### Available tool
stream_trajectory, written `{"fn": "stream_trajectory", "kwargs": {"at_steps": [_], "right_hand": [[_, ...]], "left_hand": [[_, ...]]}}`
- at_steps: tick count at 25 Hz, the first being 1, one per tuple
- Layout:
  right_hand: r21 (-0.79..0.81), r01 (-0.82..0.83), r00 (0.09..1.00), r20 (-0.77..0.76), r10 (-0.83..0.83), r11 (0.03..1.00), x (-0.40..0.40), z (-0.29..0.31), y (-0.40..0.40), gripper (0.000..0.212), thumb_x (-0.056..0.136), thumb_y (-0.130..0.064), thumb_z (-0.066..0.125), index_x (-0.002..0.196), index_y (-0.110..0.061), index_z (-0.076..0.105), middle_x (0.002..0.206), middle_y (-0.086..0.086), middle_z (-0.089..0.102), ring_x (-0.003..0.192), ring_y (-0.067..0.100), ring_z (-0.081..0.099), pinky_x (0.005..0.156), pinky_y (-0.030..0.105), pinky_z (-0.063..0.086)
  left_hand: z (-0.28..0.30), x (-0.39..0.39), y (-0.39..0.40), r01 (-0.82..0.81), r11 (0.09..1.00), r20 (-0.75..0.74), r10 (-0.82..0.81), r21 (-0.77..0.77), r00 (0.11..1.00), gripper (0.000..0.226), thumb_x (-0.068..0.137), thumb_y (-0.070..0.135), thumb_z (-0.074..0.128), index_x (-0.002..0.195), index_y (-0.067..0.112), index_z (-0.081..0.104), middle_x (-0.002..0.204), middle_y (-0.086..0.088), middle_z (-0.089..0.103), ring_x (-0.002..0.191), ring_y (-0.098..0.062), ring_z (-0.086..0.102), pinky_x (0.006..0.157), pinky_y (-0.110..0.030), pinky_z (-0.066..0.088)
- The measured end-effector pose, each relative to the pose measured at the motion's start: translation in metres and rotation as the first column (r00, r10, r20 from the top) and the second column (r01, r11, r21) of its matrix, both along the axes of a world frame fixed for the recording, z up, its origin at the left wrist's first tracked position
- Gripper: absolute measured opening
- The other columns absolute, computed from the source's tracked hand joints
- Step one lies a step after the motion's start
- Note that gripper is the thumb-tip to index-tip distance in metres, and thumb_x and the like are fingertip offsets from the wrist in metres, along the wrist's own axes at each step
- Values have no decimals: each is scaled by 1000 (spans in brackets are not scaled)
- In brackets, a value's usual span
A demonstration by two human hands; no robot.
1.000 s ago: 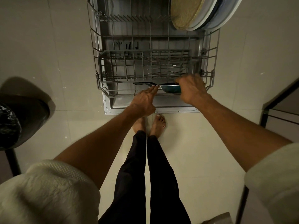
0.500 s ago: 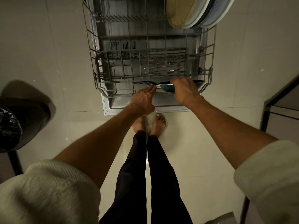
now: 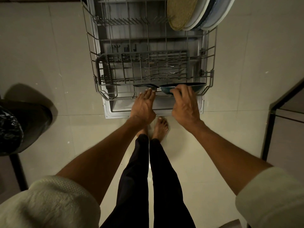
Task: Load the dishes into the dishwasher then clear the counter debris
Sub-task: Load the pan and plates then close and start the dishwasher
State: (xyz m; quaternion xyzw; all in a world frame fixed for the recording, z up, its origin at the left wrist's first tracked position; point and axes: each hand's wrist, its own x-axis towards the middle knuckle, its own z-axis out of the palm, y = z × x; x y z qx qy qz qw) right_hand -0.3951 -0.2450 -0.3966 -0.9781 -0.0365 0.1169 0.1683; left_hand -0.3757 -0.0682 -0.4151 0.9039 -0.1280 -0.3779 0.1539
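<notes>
Pan (image 3: 181, 87), teal outside and dark inside, stands on its edge at the near rail of the pulled-out dishwasher rack (image 3: 92, 63), its black handle (image 3: 144, 86) pointing left along that rail. My right hand (image 3: 185, 106) is at the pan's bowl, fingers (image 3: 176, 92) curled over its lower side; they seem to grip it, though the far sides of the fingertips are hidden from me. My left hand (image 3: 144, 106) is flat and loose just below the handle, fingers straight and close together, their tips at the handle's root where it meets the bowl; whether they actually touch it I cannot tell.

Just beyond the pan in the rack sits the grey cutlery basket (image 3: 115, 68), with a few pieces of cutlery (image 3: 162, 69) lying across its right half. At the rack's far right corner several plates (image 3: 202, 12) stand leaning together, the nearest a speckled tan one (image 3: 181, 10). Under the rack the open dishwasher door (image 3: 115, 111) lies flat, its edge toward my bare feet (image 3: 160, 127) on the pale tiled floor (image 3: 41, 46). Well to the left of the rack is a bin lined with a black bag (image 3: 8, 129); to the right, a dark-framed piece of furniture (image 3: 279, 112).
</notes>
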Motion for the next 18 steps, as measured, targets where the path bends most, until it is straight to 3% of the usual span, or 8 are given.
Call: {"fn": "stream_trajectory", "kwargs": {"at_steps": [3, 5, 7, 10, 11, 13, 14, 18], "right_hand": [[189, 312, 941, -198, -275, 931, -21, -11, 0, 41, 77, 11, 63, 115, -6, 63, 115, 11, 57, 108, 26, 56, 83, 25, 50], [244, 702, 690, -467, -554, 669, -20, -23, -6, 35, 85, 9, 57, 117, -4, 65, 111, 8, 62, 103, 21, 60, 76, 13, 46], [177, 930, 351, -686, -637, 322, -14, -36, -14, 34, 92, 4, 54, 124, -4, 63, 114, 8, 67, 102, 21, 64, 77, 16, 52], [158, 987, 116, -850, -514, -39, 1, -45, -18, 28, 98, 4, 46, 122, 0, 60, 117, 17, 68, 98, 22, 69, 80, 24, 57], [160, 979, 82, -877, -473, -128, 7, -44, -17, 23, 99, 4, 45, 116, 0, 61, 116, 18, 68, 97, 23, 69, 80, 26, 58], [153, 948, 33, -918, -396, -278, 21, -42, -10, 19, 99, 7, 45, 102, -3, 61, 114, 20, 69, 102, 26, 69, 90, 33, 57], [143, 933, 14, -931, -365, -329, 26, -41, -7, 19, 98, 8, 46, 100, -4, 60, 112, 19, 69, 105, 27, 68, 96, 37, 55], [104, 937, -32, -925, -379, -333, 38, -41, 3, 19, 96, 6, 49, 108, -3, 61, 113, 17, 68, 107, 26, 66, 102, 41, 51]], "left_hand": [[4, -22, 1, -173, 979, 71, 180, -104, 981, 75, 87, -2, 52, 156, 10, 24, 164, -9, 19, 153, -22, 11, 125, -36, 13], [7, -37, 1, -339, 918, 109, 366, -203, 924, 72, 85, -8, 51, 153, 10, 34, 161, -8, 28, 151, -20, 18, 123, -32, 17], [7, -49, 0, -536, 801, 94, 575, -268, 813, 71, 82, -10, 51, 150, 9, 41, 156, -7, 39, 147, -18, 30, 117, -24, 22], [5, -54, -4, -891, 375, -124, 901, -254, 415, 66, 81, -4, 49, 145, 11, 49, 144, -7, 55, 121, -9, 57, 99, -13, 41], [4, -50, -7, -967, 129, -265, 946, -221, 187, 59, 84, -2, 49, 143, 8, 51, 139, -10, 59, 116, -12, 61, 95, -14, 46], [2, -34, -11, -933, -350, -596, 768, -83, -235, 40, 97, -3, 42, 136, -1, 52, 133, -18, 60, 120, -27, 61, 100, -26, 50], [2, -23, -11, -879, -478, -705, 623, 0, -339, 36, 102, -1, 35, 135, -3, 50, 132, -21, 58, 124, -33, 59, 103, -32, 50], [9, 12, -14, -704, -688, -823, 289, 178, -490, 24, 98, -8, 33, 116, -10, 48, 132, -33, 53, 125, -43, 55, 108, -43, 47]]}}
